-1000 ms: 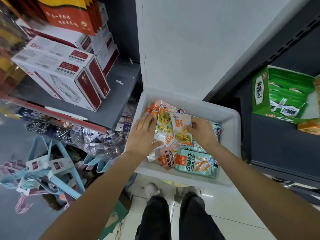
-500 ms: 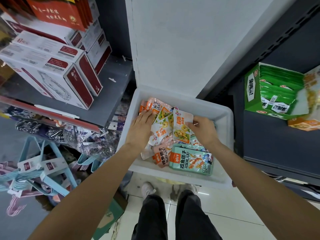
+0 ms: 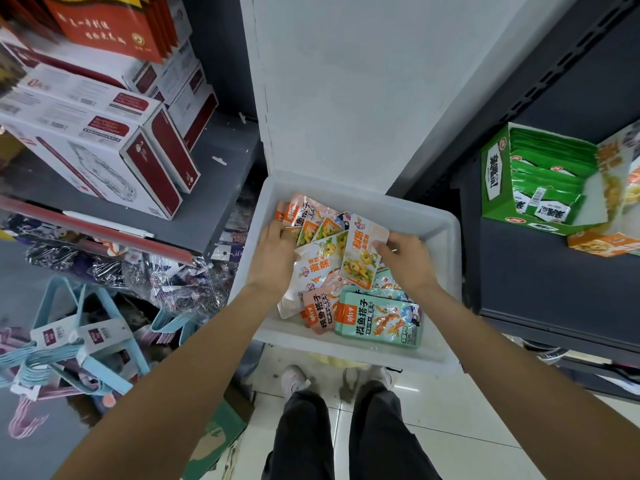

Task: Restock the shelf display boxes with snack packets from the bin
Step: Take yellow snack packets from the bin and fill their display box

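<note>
While both your hands are down in the bin, note these, left to right.

Far left: white and red boxes (image 3: pixel 104 147) stacked on a grey shelf, not part of this job.

Left hand (image 3: pixel 275 258): fingers laid flat and relaxed over the heap of packets at the bin's left side, pressing, not gripping.

Bin (image 3: pixel 446 271): white tub in front of your feet, holding a loose, overlapping heap of snack packets. A teal packet (image 3: pixel 379 322) lies flat on top at the near edge.

Right hand (image 3: pixel 405 259): fingers and thumb pinch the edge of a pale packet with a yellow snack picture (image 3: pixel 363 254), tilted up off the heap.

Far right: green display box (image 3: pixel 498 188) on the dark shelf, well apart from the bin, already holding green packets; an orange box (image 3: pixel 602 242) sits just beside it.

Risk: your pinch is on one edge only, so the slick packet could slip out as you lift.

Risk: neighbours overlap it and may drag up and spill over the rim.

Risk: its picture does not match the green box, so you could stock the wrong one.
</note>
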### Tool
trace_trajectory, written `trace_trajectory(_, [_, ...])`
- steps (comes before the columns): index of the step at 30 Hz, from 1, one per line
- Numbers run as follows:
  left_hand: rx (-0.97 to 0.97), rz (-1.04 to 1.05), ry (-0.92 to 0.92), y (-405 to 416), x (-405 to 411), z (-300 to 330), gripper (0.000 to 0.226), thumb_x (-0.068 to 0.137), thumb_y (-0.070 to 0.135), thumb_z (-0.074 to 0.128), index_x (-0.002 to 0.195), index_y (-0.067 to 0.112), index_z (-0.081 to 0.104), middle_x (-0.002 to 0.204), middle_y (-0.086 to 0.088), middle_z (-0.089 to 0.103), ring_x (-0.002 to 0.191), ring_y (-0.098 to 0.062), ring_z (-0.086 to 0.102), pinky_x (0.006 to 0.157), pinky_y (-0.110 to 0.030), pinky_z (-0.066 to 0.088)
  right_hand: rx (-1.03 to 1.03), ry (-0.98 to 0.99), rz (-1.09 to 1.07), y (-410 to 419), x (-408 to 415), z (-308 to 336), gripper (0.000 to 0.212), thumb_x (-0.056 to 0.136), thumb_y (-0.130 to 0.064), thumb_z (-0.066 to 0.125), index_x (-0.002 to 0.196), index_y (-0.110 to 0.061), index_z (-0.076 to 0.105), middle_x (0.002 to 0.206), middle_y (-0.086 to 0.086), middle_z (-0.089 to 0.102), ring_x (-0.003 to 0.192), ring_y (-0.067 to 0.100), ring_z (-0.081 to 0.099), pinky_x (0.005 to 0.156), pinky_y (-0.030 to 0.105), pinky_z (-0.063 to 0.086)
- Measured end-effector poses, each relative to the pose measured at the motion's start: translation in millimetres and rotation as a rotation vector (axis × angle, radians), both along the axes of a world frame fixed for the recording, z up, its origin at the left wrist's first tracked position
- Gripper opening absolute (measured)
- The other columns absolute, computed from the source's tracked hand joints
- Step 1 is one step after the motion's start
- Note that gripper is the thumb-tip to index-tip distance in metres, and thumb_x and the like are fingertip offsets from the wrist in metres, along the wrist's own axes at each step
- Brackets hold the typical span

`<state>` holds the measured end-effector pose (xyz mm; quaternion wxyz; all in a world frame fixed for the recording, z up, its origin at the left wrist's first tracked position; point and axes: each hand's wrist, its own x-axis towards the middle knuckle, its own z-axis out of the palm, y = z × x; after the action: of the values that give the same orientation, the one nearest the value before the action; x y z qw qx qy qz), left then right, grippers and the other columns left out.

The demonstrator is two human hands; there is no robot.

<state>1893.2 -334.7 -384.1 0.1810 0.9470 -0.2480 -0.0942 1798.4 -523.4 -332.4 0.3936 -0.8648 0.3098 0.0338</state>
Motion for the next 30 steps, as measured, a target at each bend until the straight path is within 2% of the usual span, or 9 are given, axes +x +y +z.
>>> trace_trajectory(3, [-0.039,0.023,-0.022,0,-3,8,0.021,0.088,0.011,0.063,0.108,0.005,0.061,0.126,-0.009,0.049,0.122,-0.023,0.039,0.104,-0.03,0.031,-0.005,-0.006,-0.033,-2,-1,1,0.031,0.096,-0.026,0.051,0.092,0.0,0.068,0.089,0.013,0.071,0.079,0.029,0.066,0.075,0.041,0.054])
trace_trajectory(5, [-0.127,0.078,0.014,-2,-4,20,0.015,0.09,0.012,0.058,0.104,0.009,0.061,0.115,-0.008,0.057,0.113,-0.024,0.047,0.094,-0.034,0.038,-0.03,-0.022,-0.032,-3,-1,5,0.029,0.096,-0.025,0.051,0.094,-0.002,0.068,0.09,0.009,0.071,0.076,0.025,0.064,0.066,0.031,0.051])
trace_trajectory(7, [-0.234,0.117,0.099,-6,-4,38,0.008,0.093,0.013,0.053,0.1,0.011,0.058,0.099,-0.007,0.064,0.094,-0.027,0.057,0.076,-0.038,0.046,-0.062,-0.049,-0.014,-6,0,13,0.024,0.096,-0.022,0.052,0.095,-0.003,0.066,0.092,0.006,0.071,0.076,0.018,0.063,0.061,0.024,0.047])
trace_trajectory(9, [-0.313,0.093,0.112,-10,-5,54,0.005,0.094,0.012,0.052,0.096,0.012,0.056,0.091,-0.006,0.066,0.084,-0.027,0.06,0.069,-0.041,0.05,-0.054,-0.081,-0.009,-11,0,21,0.015,0.095,-0.018,0.053,0.091,-0.006,0.061,0.091,0.006,0.07,0.079,0.019,0.065,0.063,0.025,0.047])
trace_trajectory(11, [-0.343,0.041,0.079,-17,-6,71,0.005,0.094,0.011,0.053,0.096,0.012,0.057,0.09,-0.006,0.066,0.085,-0.026,0.059,0.07,-0.045,0.05,-0.021,-0.134,-0.024,-17,-2,30,0.009,0.094,-0.015,0.055,0.087,-0.009,0.056,0.086,0.009,0.069,0.077,0.022,0.066,0.06,0.023,0.046])
trace_trajectory(14, [-0.382,-0.002,0.062,-36,-7,98,0.01,0.093,0.012,0.054,0.103,0.015,0.056,0.093,-0.002,0.067,0.084,-0.025,0.061,0.07,-0.043,0.052,-0.059,-0.215,-0.008,-30,-10,51,0.016,0.096,-0.017,0.051,0.082,-0.01,0.056,0.079,0.007,0.067,0.074,0.019,0.066,0.057,0.013,0.042])
trace_trajectory(18, [-0.449,-0.04,0.031,-69,-9,138,0.007,0.093,0.017,0.057,0.098,0.015,0.06,0.091,0.0,0.068,0.088,-0.022,0.063,0.075,-0.043,0.053,-0.164,-0.277,0.045,-63,-27,81,0.022,0.097,-0.021,0.05,0.09,-0.008,0.067,0.084,0.004,0.064,0.075,0.015,0.059,0.058,0.018,0.038])
trace_trajectory(23, [-0.523,-0.136,-0.017,-137,-28,187,0.004,0.091,0.018,0.059,0.093,0.016,0.062,0.088,-0.002,0.067,0.087,-0.023,0.063,0.075,-0.043,0.051,-0.201,-0.43,-0.055,-132,-59,122,0.014,0.091,-0.014,0.061,0.095,-0.009,0.073,0.089,-0.002,0.069,0.075,0.009,0.059,0.064,0.006,0.041])
trace_trajectory(30, [-0.598,-0.264,-0.048,-244,-68,239,0.005,0.091,0.017,0.06,0.088,0.021,0.061,0.076,0.015,0.058,0.079,-0.009,0.059,0.072,-0.024,0.045,-0.222,-0.54,-0.094,-237,-105,167,0.012,0.09,-0.017,0.062,0.092,-0.012,0.072,0.085,-0.006,0.068,0.075,0.01,0.062,0.07,0.022,0.047])
